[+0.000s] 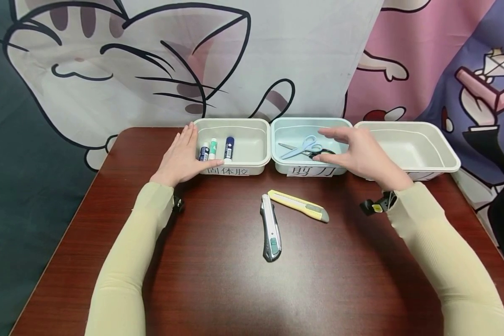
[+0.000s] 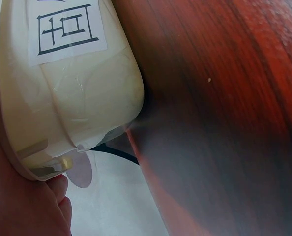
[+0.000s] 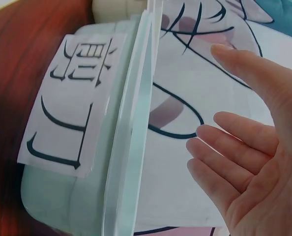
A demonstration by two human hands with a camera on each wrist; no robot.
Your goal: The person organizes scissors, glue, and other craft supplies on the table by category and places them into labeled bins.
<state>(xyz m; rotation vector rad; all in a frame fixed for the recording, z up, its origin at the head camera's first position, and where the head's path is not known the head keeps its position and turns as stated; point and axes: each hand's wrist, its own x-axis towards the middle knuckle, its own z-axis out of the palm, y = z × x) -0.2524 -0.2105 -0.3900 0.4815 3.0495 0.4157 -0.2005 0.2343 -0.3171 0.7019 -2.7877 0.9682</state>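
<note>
My left hand (image 1: pixel 180 158) rests against the left end of a cream bin (image 1: pixel 258 169), fingers straight along its side and thumb over the front rim. In that bin are a green-and-white glue stick (image 1: pixel 213 148) and two dark blue ones, the nearer one (image 1: pixel 229 149) standing apart. My right hand (image 1: pixel 357 151) hovers over the right part of a light blue bin (image 1: pixel 280 169), thumb and fingers spread, nothing between them. Inside it lie light blue scissors (image 1: pixel 296 152) and a black-handled pair, partly covered. The right wrist view shows the right palm (image 3: pixel 259 182) beside the blue bin's rim.
A second cream bin (image 1: pixel 416 147) stands at the right end of the row, partly behind my right wrist. On the brown table (image 1: pixel 218 280) lie a silver-and-black utility knife (image 1: pixel 271 228) and a yellow one (image 1: pixel 298 204). A printed cloth (image 1: pixel 311 46) hangs behind the bins.
</note>
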